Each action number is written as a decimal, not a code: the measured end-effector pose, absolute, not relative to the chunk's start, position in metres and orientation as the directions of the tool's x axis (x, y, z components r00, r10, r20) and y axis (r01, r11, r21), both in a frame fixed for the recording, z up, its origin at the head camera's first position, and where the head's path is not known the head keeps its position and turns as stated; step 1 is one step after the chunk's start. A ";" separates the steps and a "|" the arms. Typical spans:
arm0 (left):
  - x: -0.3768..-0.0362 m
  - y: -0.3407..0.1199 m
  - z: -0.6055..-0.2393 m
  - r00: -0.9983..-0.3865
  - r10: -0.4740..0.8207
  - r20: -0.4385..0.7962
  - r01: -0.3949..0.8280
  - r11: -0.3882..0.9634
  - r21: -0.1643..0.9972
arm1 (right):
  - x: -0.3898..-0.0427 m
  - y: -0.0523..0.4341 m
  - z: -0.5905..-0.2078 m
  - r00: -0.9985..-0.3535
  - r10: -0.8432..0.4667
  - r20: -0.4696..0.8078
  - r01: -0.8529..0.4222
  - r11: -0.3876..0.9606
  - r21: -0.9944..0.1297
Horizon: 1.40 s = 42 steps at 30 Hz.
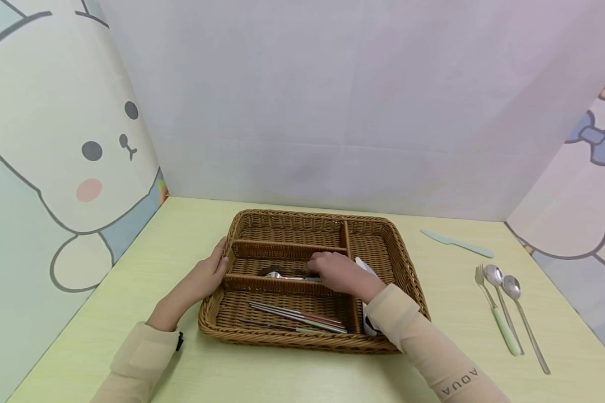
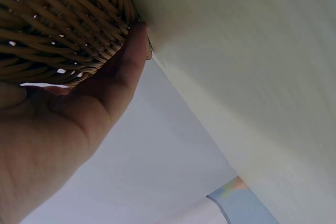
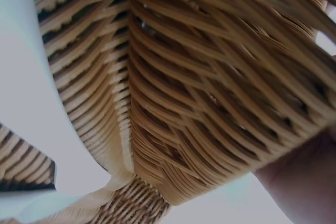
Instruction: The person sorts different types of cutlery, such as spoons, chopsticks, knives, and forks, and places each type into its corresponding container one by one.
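Observation:
A brown wicker basket (image 1: 302, 342) with compartments stands on the table. My left hand (image 1: 209, 274) rests along its left side; in the left wrist view the fingers (image 2: 131, 61) lie fairly straight against the outer weave. Reaching into the middle compartment, my right hand (image 1: 340, 273) holds a fork by its greyish handle, its fingertips partly hidden. The fork's metal head (image 1: 276, 275) points left, beside a dark brown utensil end (image 1: 269, 269). In the right wrist view, my right hand (image 3: 304, 177) shows at the edge, behind a woven divider (image 3: 210, 103).
Several chopsticks (image 1: 302, 318) lie in the front compartment. Pale knives (image 1: 365, 265) sit in the right compartment, partly under my forearm. On the table at right are a pale blue knife (image 1: 456, 243), a green-handled fork (image 1: 504, 330) and two spoons (image 1: 511, 286).

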<state>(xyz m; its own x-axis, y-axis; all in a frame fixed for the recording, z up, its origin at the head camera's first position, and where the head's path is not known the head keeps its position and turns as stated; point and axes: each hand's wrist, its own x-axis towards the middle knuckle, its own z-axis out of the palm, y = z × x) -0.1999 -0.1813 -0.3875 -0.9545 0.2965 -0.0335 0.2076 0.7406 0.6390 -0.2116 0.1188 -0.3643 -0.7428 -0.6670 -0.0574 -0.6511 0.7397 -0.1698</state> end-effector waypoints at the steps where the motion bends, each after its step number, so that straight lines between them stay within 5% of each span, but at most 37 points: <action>1: -0.200 -0.181 -0.387 -0.954 0.297 -0.032 0.210 0.741 0.638 | -0.211 0.120 -0.363 -0.743 -0.667 -0.045 -0.653 0.738 -0.170; 14: -0.199 -0.181 -0.386 -0.952 0.304 -0.033 0.215 0.744 0.633 | -0.208 0.138 -0.344 -0.730 -0.667 0.145 -0.682 0.724 -0.103; 42: -0.200 -0.182 -0.386 -0.953 0.301 -0.034 0.212 0.743 0.635 | -0.196 0.237 -0.316 -0.849 -0.465 0.252 -0.498 0.863 -0.086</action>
<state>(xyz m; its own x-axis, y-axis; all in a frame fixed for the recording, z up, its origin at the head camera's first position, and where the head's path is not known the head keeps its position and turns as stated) -0.1997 -0.1820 -0.3858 -0.9531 0.3008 -0.0343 0.2117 0.7430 0.6350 -0.1956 0.2370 -0.3156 -0.8488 -0.4650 0.2516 -0.4981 0.8629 -0.0856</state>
